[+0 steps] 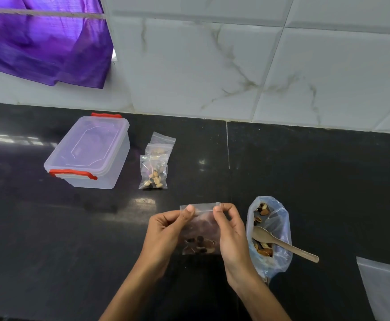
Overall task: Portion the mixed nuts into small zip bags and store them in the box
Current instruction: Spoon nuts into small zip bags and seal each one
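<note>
A small clear zip bag [199,230] with nuts at its bottom hangs upright over the black counter. My left hand [166,232] pinches its top strip at the left and my right hand [230,232] pinches it at the right. Just right of my right hand lies the large plastic bag of mixed nuts [269,235], its mouth wide, with a wooden spoon [282,244] resting inside. Three filled small bags [154,167] lie in a pile by the clear lidded box [89,154], whose red clips are latched.
A flat unfilled zip bag [384,288] lies at the counter's right front. The tiled wall [235,66] runs along the back of the black counter [50,228]. A purple cloth [43,42] hangs at the upper left.
</note>
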{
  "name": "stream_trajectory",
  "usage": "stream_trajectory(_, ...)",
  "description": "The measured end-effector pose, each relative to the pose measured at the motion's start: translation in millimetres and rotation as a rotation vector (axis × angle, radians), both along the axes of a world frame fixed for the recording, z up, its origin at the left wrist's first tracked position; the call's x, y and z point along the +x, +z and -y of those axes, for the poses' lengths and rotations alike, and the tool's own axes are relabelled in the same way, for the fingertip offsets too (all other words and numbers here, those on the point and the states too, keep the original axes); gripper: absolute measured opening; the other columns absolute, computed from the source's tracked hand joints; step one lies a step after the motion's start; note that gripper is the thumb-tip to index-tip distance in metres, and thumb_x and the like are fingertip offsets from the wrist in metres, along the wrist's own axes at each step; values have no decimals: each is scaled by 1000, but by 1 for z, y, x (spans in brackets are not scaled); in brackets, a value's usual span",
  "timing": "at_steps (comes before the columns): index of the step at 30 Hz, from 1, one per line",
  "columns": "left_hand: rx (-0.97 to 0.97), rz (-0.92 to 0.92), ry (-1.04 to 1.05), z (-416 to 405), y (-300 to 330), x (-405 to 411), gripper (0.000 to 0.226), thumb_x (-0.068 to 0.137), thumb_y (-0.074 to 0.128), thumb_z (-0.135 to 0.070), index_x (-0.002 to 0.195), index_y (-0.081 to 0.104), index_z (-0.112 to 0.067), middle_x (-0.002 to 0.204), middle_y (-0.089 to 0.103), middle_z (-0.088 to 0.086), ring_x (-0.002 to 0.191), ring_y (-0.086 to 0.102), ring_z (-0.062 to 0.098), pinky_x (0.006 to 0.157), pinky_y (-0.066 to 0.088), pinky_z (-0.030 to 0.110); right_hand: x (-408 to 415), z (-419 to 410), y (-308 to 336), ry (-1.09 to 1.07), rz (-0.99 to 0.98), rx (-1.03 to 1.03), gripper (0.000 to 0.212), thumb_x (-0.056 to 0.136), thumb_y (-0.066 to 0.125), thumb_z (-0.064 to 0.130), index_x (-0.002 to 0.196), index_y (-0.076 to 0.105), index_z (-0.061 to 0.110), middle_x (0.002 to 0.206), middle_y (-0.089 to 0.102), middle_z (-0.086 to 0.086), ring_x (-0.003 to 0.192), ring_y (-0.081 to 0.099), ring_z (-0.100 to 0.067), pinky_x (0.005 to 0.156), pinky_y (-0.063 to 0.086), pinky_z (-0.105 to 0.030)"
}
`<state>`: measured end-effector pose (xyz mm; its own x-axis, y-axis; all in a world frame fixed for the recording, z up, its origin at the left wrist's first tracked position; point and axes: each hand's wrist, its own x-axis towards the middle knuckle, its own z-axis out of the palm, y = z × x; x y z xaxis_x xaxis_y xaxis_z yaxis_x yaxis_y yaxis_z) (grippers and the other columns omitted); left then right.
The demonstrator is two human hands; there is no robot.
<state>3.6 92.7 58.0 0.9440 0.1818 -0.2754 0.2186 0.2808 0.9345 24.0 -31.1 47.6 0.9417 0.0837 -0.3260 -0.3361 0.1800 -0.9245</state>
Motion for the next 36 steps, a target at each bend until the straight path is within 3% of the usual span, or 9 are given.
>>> stream_trajectory(5, 67, 21, 101, -1, -3, 2, 25, 82, 62, -25, 76, 77, -6, 82, 74, 19, 80, 72, 34, 79, 56, 42, 2, 0, 2, 37, 16, 33, 23, 95, 49, 27, 101, 59, 7, 93, 71, -9, 88, 70, -17, 66, 55, -20)
stream_trajectory(12, 126, 76, -7, -1, -3, -2, 36, 87, 50, -34, 76, 77, -13, 78, 75, 10, 75, 73, 21, 60, 54, 21, 4, 2, -2, -50, 7, 100, 15, 94, 50, 20, 83, 60, 21, 90, 67, -7, 91, 68, -30, 82, 56, -44)
stream_trajectory(15, 162, 105, -10, -5, -4, -4, 28, 85, 54, -29, 87, 74, -10, 76, 74, 4, 71, 72, 15, 60, 56, 23, 6, 1, -2, -86, -49, 212, 16, 93, 51, 18, 80, 59, 19, 84, 66, -4, 83, 70, -28, 79, 56, -43)
stream_trajectory(18, 231, 95, 97, -8, -9, -4, 19, 89, 58, -20, 80, 71, -10, 59, 67, 3, 52, 64, 11, 48, 52, 23, 6, -1, -6, -17, -70, 212, 12, 86, 55, 28, 87, 61, 18, 87, 69, -4, 86, 70, -24, 76, 55, -42)
stream_trajectory(22, 442, 125, 244, -17, -23, -2, 27, 94, 50, -30, 73, 60, -17, 46, 47, -3, 41, 47, 17, 39, 45, 34, 2, -5, -14, 231, -76, 30, 36, 76, 63, 42, 102, 63, 18, 101, 70, -1, 96, 68, -16, 84, 55, -36)
stream_trajectory(24, 531, 140, 292, -23, -28, -1, 27, 93, 49, -37, 74, 57, -19, 46, 42, -2, 39, 43, 21, 39, 48, 41, 0, -8, -16, 280, -64, -62, 29, 77, 69, 35, 102, 66, 20, 100, 71, 0, 94, 68, -13, 87, 54, -33)
stream_trajectory(27, 605, 151, 328, -29, -31, 0, 26, 95, 47, -36, 77, 56, -18, 47, 46, 7, 39, 45, 25, 38, 49, 46, 3, -14, -18, 255, -12, -112, 16, 83, 69, 21, 97, 68, 15, 94, 72, -2, 88, 69, -12, 82, 56, -30)
stream_trajectory(32, 730, 130, 359, -51, -34, 15, 27, 92, 45, -44, 86, 57, -21, 55, 61, 3, 43, 57, 12, 42, 47, 28, 28, -42, -20, 170, 46, -105, 11, 84, 69, 16, 94, 67, 14, 89, 73, -1, 83, 70, -9, 71, 55, -20)
stream_trajectory(36, 578, 59, 328, -69, -35, 31, 20, 91, 54, -38, 91, 62, -19, 71, 68, 0, 64, 68, 13, 46, 55, 30, 58, -74, -31, 105, 8, -60, 12, 84, 71, 17, 94, 65, 15, 94, 72, -5, 89, 70, -17, 79, 58, -36)
